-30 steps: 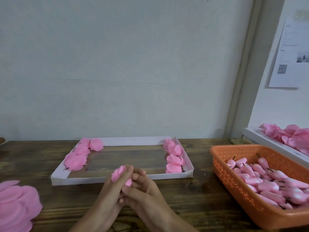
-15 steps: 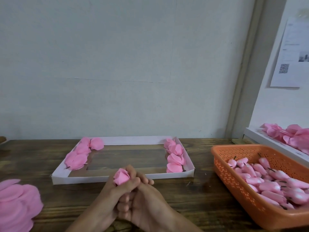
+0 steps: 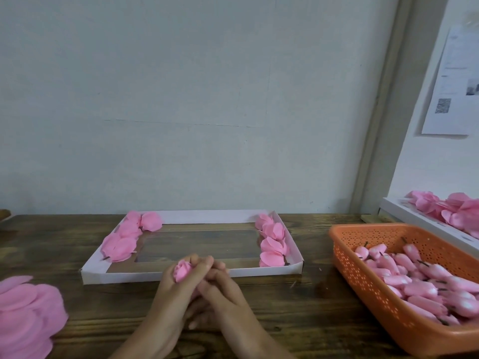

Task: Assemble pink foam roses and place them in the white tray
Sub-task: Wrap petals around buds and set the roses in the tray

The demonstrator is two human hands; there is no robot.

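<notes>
A pink foam rose (image 3: pixel 183 271) sits in the curled fingers of my left hand (image 3: pixel 178 291), just in front of the white tray (image 3: pixel 207 216). My right hand (image 3: pixel 220 294) presses against the left one from the right, fingers closed over the rose's lower part. Finished roses lie in the tray in two rows, one on the left side (image 3: pixel 124 239) and one on the right side (image 3: pixel 273 242). The tray's middle shows a clear window with the table under it.
An orange basket (image 3: pixel 363 270) of pink rosebuds on dark stems (image 3: pixel 420 283) stands at the right. A pile of loose pink petals (image 3: pixel 26 317) lies at the left edge. Another white tray with petals (image 3: pixel 445 211) sits at far right. A wall rises behind the table.
The rose has turned in my fingers and my hands have closed tighter around it, shifting slightly. Nothing in the tray or basket has moved.
</notes>
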